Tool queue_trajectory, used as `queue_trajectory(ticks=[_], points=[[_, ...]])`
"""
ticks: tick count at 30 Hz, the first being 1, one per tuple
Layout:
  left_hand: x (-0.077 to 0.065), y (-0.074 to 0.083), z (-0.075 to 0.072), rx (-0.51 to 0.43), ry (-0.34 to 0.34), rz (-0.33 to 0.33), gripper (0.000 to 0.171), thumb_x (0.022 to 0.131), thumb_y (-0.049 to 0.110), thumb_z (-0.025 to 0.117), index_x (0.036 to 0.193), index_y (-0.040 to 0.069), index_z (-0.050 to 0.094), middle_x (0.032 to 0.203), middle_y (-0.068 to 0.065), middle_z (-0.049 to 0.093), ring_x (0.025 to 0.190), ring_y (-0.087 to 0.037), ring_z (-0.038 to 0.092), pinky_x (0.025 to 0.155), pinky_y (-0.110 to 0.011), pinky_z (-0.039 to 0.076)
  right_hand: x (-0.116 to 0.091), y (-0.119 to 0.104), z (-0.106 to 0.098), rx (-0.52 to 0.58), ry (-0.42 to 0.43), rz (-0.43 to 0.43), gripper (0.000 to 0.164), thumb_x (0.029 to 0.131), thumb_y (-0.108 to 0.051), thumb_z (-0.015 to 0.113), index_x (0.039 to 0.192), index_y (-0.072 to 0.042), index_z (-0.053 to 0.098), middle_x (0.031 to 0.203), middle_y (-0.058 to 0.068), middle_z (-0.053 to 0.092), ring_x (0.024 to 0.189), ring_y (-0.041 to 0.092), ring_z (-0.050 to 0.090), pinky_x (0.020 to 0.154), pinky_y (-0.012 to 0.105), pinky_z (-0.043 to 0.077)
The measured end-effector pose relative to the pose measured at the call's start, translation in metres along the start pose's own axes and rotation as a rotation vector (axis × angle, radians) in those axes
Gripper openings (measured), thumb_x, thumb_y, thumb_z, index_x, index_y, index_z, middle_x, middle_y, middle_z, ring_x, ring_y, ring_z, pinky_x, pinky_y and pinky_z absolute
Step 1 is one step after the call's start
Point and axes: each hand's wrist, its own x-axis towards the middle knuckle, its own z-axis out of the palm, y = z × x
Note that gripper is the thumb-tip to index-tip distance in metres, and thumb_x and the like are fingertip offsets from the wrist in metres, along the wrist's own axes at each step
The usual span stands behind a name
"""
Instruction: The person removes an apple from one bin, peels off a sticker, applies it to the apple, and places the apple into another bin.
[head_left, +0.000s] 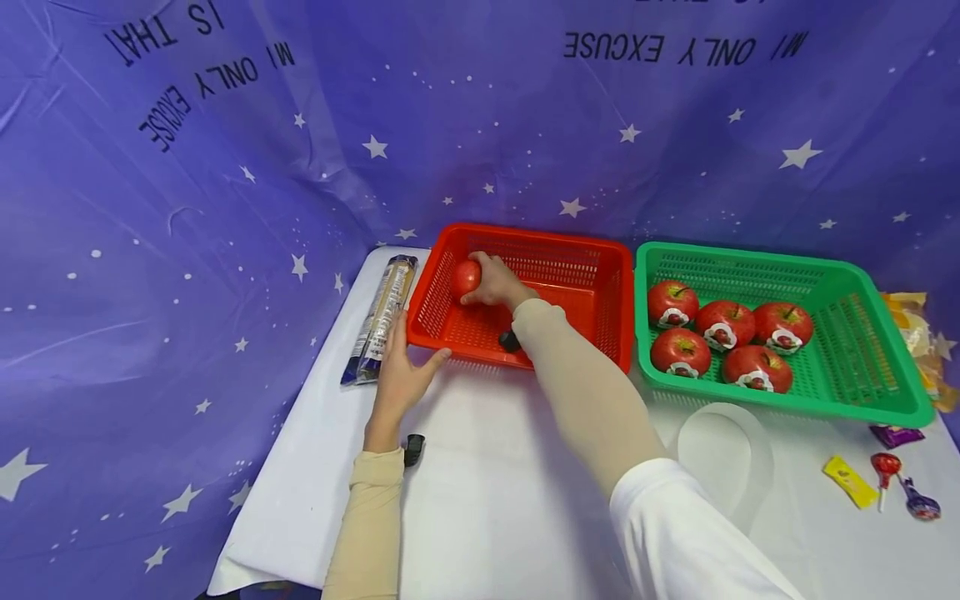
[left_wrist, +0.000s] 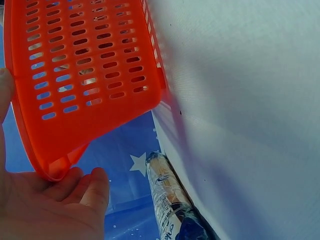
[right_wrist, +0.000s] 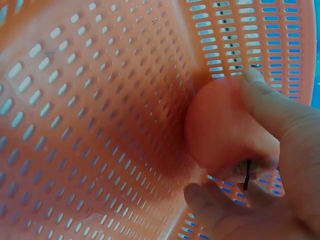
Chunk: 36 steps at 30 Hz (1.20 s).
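In the head view, my right hand point(head_left: 497, 282) reaches into the red basket point(head_left: 558, 293) and holds a red apple point(head_left: 466, 279) near its left wall. The right wrist view shows the thumb point(right_wrist: 265, 95) on one side of this apple point(right_wrist: 225, 130) and curled fingers point(right_wrist: 210, 202) near its stem end; part of their contact is hidden. My left hand point(head_left: 403, 375) lies at the basket's front left corner, fingers extended along the side and thumb spread toward the front. Up close, the left fingers point(left_wrist: 90, 190) stand beside the basket's rim point(left_wrist: 50, 172).
To the right, a green basket point(head_left: 847, 350) holds several stickered apples point(head_left: 724, 325). Long wrapped packages point(head_left: 382, 321) lie left of the red basket. A white ring-shaped strip point(head_left: 757, 467), lollipops point(head_left: 887, 467), a yellow packet point(head_left: 850, 482) and an orange bag point(head_left: 918, 333) are at right.
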Motion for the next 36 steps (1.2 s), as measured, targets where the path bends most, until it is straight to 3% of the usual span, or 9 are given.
queue_trajectory(ticks=[3, 8, 16, 21, 25, 31, 36], points=[[-0.002, 0.003, 0.003, -0.014, -0.011, 0.002, 0.104, 0.078, 0.059, 0.070, 0.156, 0.023, 0.010, 0.162, -0.003, 0.010, 0.148, -0.034, 0.014, 0.116, -0.057, 0.019, -0.002, 0.007, 0.001, -0.008, -0.015, -0.007, 0.087, 0.077, -0.026, 0.081, 0.147, -0.019, 0.030, 0.143, 0.018, 0.037, 0.126, 0.034, 0.047, 0.104, 0.049, 0.043], [-0.005, 0.006, 0.008, -0.026, -0.020, 0.014, 0.105, 0.078, 0.061, 0.069, 0.156, 0.022, 0.010, 0.162, -0.002, 0.010, 0.148, -0.035, 0.013, 0.116, -0.057, 0.018, -0.011, 0.019, -0.009, 0.012, -0.004, -0.011, 0.085, 0.077, -0.030, 0.080, 0.147, -0.022, 0.033, 0.143, 0.016, 0.037, 0.121, 0.033, 0.049, 0.099, 0.050, 0.047], [-0.002, 0.003, 0.004, -0.044, -0.004, 0.030, 0.105, 0.077, 0.061, 0.070, 0.156, 0.022, 0.010, 0.162, 0.002, 0.010, 0.148, -0.031, 0.015, 0.114, -0.060, 0.022, -0.055, 0.008, -0.059, 0.027, 0.116, -0.112, 0.088, 0.073, -0.041, 0.081, 0.145, -0.020, 0.036, 0.141, 0.010, 0.043, 0.122, 0.028, 0.048, 0.098, 0.047, 0.047], [0.002, 0.001, 0.001, -0.054, 0.022, 0.039, 0.105, 0.078, 0.057, 0.071, 0.155, 0.018, 0.013, 0.162, -0.002, 0.012, 0.148, -0.031, 0.016, 0.115, -0.059, 0.022, -0.110, -0.010, -0.085, -0.054, 0.139, -0.241, 0.086, 0.071, -0.045, 0.081, 0.143, -0.022, 0.040, 0.142, 0.003, 0.044, 0.126, 0.025, 0.043, 0.096, 0.048, 0.048], [0.002, 0.000, 0.004, -0.068, 0.028, 0.036, 0.104, 0.078, 0.054, 0.073, 0.155, 0.019, 0.014, 0.161, -0.006, 0.014, 0.148, -0.031, 0.016, 0.116, -0.056, 0.022, -0.168, -0.007, -0.086, -0.129, 0.141, -0.346, 0.083, 0.070, -0.047, 0.081, 0.141, -0.026, 0.044, 0.140, 0.001, 0.045, 0.125, 0.022, 0.042, 0.093, 0.047, 0.050], [0.001, 0.000, 0.009, -0.070, 0.028, 0.031, 0.103, 0.078, 0.056, 0.072, 0.155, 0.022, 0.012, 0.162, 0.000, 0.010, 0.149, -0.027, 0.014, 0.117, -0.054, 0.021, -0.253, 0.025, -0.061, -0.161, 0.138, -0.378, 0.080, 0.069, -0.045, 0.083, 0.138, -0.028, 0.047, 0.136, -0.002, 0.048, 0.121, 0.018, 0.044, 0.088, 0.045, 0.053], [0.001, 0.001, 0.008, -0.064, 0.027, 0.027, 0.104, 0.078, 0.056, 0.072, 0.155, 0.020, 0.013, 0.162, 0.001, 0.007, 0.149, -0.028, 0.013, 0.117, -0.055, 0.020, -0.301, 0.053, -0.024, -0.187, 0.153, -0.382, 0.079, 0.066, -0.045, 0.085, 0.135, -0.031, 0.051, 0.133, -0.009, 0.049, 0.120, 0.014, 0.045, 0.089, 0.040, 0.052]])
